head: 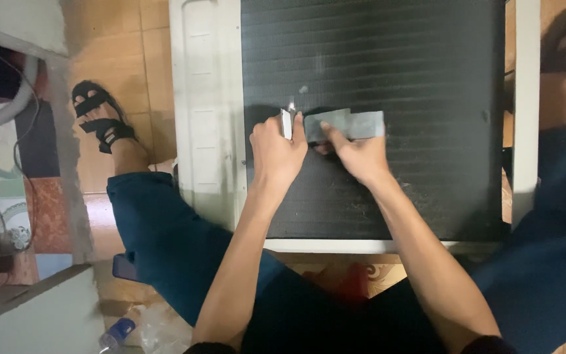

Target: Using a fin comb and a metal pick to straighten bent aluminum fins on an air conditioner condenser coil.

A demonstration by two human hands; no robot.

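The left hand (276, 149) is closed around a small white flat tool (286, 123), held upright against the black finned panel (414, 78). Just beside it, the right hand (360, 156) presses its fingers flat on a grey rectangular pad (355, 123) lying near the panel's middle. The panel sits in a white metal frame (207, 98) on the tiled floor (145, 52).

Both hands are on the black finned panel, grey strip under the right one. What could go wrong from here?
1. The left hand grips a small white flat tool right at the black finned panel; a slip would likely bend or scratch the thin fins.
2. The right hand pins the grey rectangular strip with its fingers close to the tool's edge, so a nick seems possible.
3. The panel's white frame rests between the person's legs; hard pressure may shift it.
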